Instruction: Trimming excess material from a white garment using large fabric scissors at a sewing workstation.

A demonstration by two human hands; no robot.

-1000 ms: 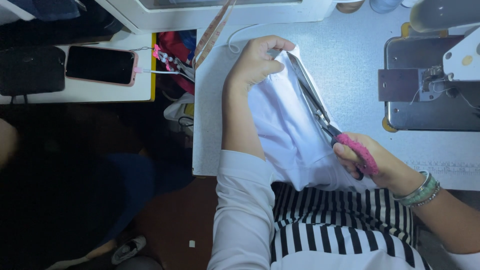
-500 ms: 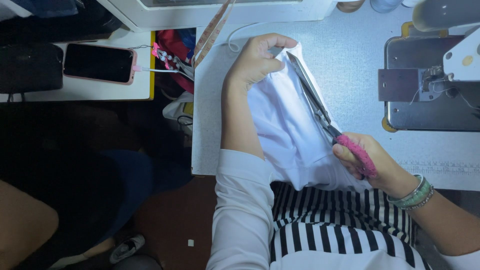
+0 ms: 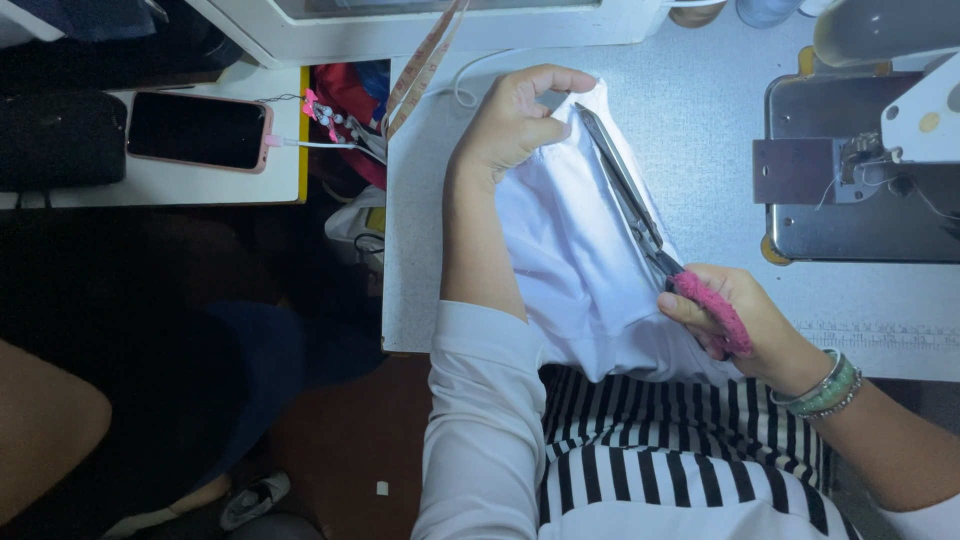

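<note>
A piece of white cloth (image 3: 570,260) lies on the pale table (image 3: 700,110) in front of me and hangs over its near edge onto my striped lap. My left hand (image 3: 515,120) pinches the far top corner of the cloth. My right hand (image 3: 735,320) grips the pink-wrapped handles of long metal scissors (image 3: 630,200). The blades run along the cloth's right edge, with their tips near my left fingers.
A sewing machine (image 3: 870,150) stands at the right of the table. At the left, a phone in a pink case (image 3: 197,130) lies on a white shelf beside a black pouch (image 3: 60,140). Another person's leg (image 3: 50,440) shows at the lower left.
The scissors have advanced along the cloth's edge toward my left hand. The other person's leg has come into view at the lower left.
</note>
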